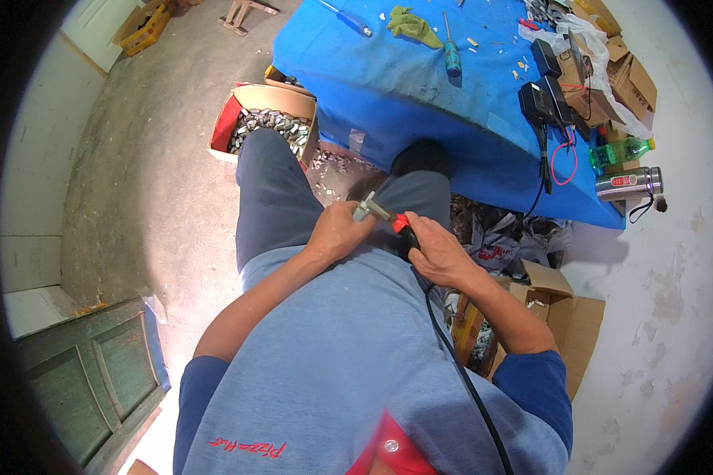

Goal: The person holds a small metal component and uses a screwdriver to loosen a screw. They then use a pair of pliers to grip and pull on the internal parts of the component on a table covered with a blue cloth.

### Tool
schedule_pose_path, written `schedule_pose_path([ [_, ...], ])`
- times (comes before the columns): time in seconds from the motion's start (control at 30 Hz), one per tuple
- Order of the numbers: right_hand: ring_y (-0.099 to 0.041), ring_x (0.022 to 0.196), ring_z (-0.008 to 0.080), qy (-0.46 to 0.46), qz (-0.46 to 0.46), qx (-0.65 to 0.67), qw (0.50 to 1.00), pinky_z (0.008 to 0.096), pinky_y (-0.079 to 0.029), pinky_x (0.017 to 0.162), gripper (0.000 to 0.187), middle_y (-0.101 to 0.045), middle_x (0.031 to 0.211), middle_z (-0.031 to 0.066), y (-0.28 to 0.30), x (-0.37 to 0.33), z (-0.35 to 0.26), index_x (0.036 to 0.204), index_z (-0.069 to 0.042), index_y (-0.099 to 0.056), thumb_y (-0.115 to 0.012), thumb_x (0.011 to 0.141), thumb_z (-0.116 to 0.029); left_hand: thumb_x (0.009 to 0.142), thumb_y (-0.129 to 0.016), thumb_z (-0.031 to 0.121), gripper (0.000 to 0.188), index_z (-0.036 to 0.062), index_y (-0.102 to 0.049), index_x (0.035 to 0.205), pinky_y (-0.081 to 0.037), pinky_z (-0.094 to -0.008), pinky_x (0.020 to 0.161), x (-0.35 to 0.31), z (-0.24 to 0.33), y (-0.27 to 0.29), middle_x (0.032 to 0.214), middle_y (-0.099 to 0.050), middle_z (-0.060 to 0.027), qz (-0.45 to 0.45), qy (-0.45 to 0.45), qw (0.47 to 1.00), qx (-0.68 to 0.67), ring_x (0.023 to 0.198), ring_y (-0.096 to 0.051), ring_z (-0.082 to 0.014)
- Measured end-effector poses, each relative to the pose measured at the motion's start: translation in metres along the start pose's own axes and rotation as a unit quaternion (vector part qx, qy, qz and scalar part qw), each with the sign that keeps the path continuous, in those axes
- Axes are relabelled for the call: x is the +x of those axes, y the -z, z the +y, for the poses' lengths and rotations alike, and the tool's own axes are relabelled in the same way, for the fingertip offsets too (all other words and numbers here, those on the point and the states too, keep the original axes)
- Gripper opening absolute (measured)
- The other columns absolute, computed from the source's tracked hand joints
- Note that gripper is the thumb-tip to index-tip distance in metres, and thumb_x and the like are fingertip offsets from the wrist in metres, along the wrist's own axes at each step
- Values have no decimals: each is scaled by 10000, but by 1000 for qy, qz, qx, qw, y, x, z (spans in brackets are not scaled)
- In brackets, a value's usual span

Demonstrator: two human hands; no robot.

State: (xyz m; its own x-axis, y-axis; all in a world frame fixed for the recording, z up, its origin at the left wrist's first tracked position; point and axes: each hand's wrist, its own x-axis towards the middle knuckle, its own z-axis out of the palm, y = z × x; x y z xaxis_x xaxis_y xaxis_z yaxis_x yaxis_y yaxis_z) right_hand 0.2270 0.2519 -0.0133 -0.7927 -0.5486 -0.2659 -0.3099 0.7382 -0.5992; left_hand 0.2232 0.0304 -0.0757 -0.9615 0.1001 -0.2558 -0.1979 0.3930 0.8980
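My left hand (337, 231) is closed around a small silvery metal piece (362, 210), held above my lap between the knees. My right hand (440, 252) grips a corded hand tool (402, 224) with a red and black body. Its metal front end points left and meets the piece in my left hand, though the exact contact is too small to make out. From my right hand a black cord (459, 366) runs down across my shirt.
Ahead is a blue-covered table (356, 67) with screwdrivers (451, 57), a green cloth (413, 28), black power adapters (537, 103), a green bottle (622, 152) and a steel flask (627, 184). A carton of metal pieces (273, 127) stands by my left knee; an open cardboard box (582, 332) sits at right.
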Motion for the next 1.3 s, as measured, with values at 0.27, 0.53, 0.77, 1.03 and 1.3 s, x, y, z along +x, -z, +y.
schedule_pose_path([
  [0.27, -537, 1068, 435, 19, 4, 13, 1000, 473, -438, 945, 576, -545, 1105, 263, -2, 3, 4, 1363, 51, -397, -537, 819, -80, 836, -630, 310, 371, -50, -701, 890, -512, -456, 705, -1, 5, 2, 755, -671, -266, -5, 23, 1000, -8, 737, -683, -395],
  [0.53, -535, 1084, 442, 1, 18, 11, 1000, 492, -431, 959, 579, -556, 1114, 267, -4, 3, 3, 1359, 1, -434, -544, 803, -119, 858, -623, 290, 344, -43, -695, 911, -493, -437, 669, 1, 0, -1, 737, -655, -223, -6, 0, 1000, 2, 711, -644, -335],
  [0.77, -587, 924, 315, -35, -59, 171, 983, 378, -460, 874, 574, -596, 971, 188, 8, 16, 1, 1304, -7, -515, -566, 749, -140, 851, -617, 317, 376, -42, -705, 917, -509, -478, 730, 0, 0, 0, 809, -675, -281, -8, 12, 1000, 9, 791, -672, -428],
  [1.03, -590, 1008, 404, -34, -39, -12, 999, 449, -469, 892, 497, -602, 1051, 233, 5, 16, -6, 1259, -27, -486, -557, 781, -143, 856, -607, 306, 356, -25, -708, 943, -508, -484, 749, -1, -1, 0, 842, -670, -291, -11, 20, 1000, 16, 820, -660, -449],
  [1.3, -535, 1099, 453, -22, -91, -19, 995, 487, -433, 961, 528, -569, 1119, 290, 10, 17, 2, 1303, 34, -413, -546, 820, -134, 880, -639, 231, 254, 0, -708, 963, -486, -419, 649, -3, -4, -4, 728, -657, -203, -11, -9, 999, 44, 644, -632, -285],
])
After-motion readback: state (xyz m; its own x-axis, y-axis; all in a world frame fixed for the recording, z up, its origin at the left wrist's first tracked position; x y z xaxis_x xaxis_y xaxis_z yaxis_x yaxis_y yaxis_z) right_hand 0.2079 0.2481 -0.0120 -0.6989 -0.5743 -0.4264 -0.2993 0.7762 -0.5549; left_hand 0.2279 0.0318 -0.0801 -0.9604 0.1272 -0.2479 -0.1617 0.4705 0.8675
